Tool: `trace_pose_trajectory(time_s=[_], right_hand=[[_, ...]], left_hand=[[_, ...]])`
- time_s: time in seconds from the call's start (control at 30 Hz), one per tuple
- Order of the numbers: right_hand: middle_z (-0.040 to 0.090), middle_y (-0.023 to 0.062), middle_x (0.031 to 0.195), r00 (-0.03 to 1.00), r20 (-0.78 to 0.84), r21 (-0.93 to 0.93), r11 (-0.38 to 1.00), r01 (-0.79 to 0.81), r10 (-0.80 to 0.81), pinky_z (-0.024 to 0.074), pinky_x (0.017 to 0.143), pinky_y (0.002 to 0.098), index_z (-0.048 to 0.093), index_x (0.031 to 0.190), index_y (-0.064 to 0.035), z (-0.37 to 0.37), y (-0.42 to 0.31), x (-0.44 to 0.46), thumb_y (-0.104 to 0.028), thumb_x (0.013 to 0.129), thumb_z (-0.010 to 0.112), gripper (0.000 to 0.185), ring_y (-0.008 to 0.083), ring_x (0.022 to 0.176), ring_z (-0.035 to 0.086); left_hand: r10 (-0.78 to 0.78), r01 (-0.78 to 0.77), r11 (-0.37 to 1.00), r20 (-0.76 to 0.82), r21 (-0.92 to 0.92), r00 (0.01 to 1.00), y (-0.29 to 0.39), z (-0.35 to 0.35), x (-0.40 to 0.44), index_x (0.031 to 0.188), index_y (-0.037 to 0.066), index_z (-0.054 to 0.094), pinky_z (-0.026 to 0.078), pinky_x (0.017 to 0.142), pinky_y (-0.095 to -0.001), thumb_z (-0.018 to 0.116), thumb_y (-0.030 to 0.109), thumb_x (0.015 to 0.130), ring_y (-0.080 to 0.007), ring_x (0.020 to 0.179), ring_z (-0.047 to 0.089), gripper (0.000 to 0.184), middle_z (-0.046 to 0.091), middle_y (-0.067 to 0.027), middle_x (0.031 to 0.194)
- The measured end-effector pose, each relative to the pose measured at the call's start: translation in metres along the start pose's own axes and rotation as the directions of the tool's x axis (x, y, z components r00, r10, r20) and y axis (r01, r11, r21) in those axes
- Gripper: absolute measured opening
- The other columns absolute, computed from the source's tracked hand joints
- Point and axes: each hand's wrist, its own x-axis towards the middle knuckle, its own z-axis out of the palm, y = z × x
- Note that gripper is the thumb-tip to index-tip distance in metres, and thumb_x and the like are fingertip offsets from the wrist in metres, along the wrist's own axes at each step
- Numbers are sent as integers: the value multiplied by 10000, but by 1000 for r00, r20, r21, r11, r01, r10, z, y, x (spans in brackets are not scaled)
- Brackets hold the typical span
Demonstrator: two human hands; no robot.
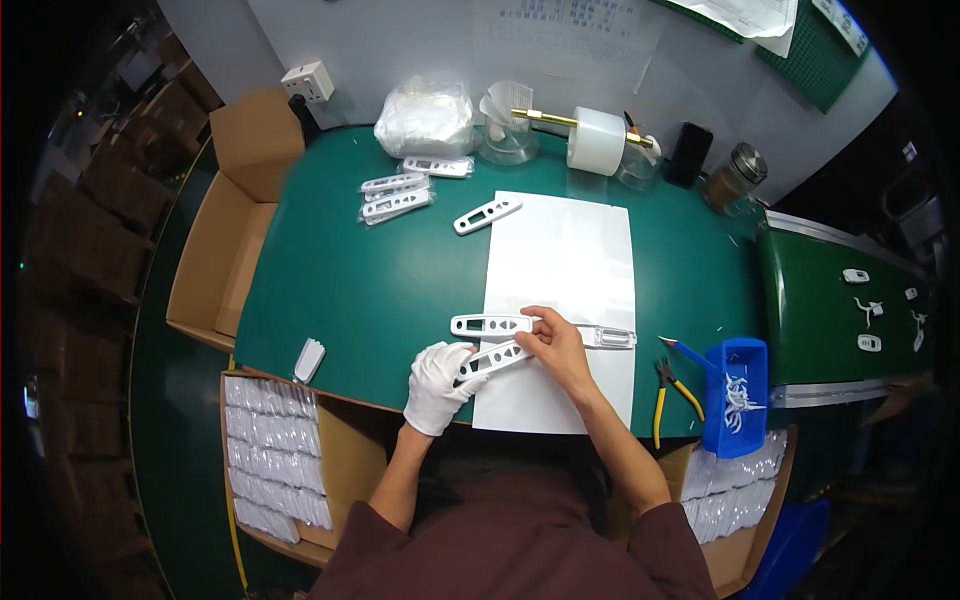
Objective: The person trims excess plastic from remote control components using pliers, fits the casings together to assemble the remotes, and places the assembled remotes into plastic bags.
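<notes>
My left hand (438, 388), in a white glove, grips the lower end of a white plastic housing (495, 360) with a window and button holes. My bare right hand (555, 350) has its thumb at the right end of that housing. Its index finger reaches the right end of a second white housing (490, 325) just above. Whether the right fingers pinch one or both housings is partly hidden. A clear-looking plastic frame piece (608, 337) lies right of my right hand on white paper (560, 260). Another housing (487, 214) rests at the paper's upper left edge.
Bagged housings (397, 197) lie back left. Film roll (597, 140), phone (690, 155) and jar (735, 175) stand at the back. Cutting pliers (676, 395) and a blue tray (715, 420) with white scraps sit right, beside a green conveyor (830, 310). Boxes (345, 440) flank me.
</notes>
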Motion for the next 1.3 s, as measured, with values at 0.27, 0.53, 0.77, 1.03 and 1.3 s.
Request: trace_pose_trajectory(time_s=[0.27,0.53,0.77,1.03,1.3], right_hand=[[651,62,824,953,-171,-69,968,242,-251,525,656,231,626,1258,-41,8,24,-17,-86,888,716,383,96,723,609],[662,78,837,947,-198,-3,966,257,-253,530,666,242,630,1259,-45,8,24,-17,-104,886,724,389,117,738,623],[663,96,838,944,-182,-60,961,268,-275,537,673,261,632,1260,-40,7,19,-17,-96,886,716,387,144,734,635],[648,80,825,945,-182,-65,963,263,-270,548,702,255,640,1245,-34,7,16,-17,-88,879,729,381,122,752,629],[657,95,840,947,-174,-80,962,261,-271,552,702,256,641,1243,-28,7,15,-16,-87,878,731,380,129,753,637]], left_hand=[[-231,201,966,-202,-161,952,-22,-16,29,1166,14,628,520,820,-353,727,10,794,-238,848,632,385,646,-132,1080],[-46,84,994,-411,74,911,-103,-50,184,1363,33,506,442,1031,-377,677,82,875,-304,1217,548,519,515,-165,1366],[-77,202,900,-317,386,945,-141,-43,306,1395,43,472,410,1041,-440,600,365,932,-368,1207,539,579,558,-208,1317],[-370,402,877,-165,263,914,-214,9,359,1049,80,738,496,897,-438,575,263,892,-368,1053,637,291,690,-197,1089],[-330,397,831,-229,390,916,-202,6,367,1001,86,756,523,911,-406,623,208,825,-348,1034,660,251,694,-178,1110]])
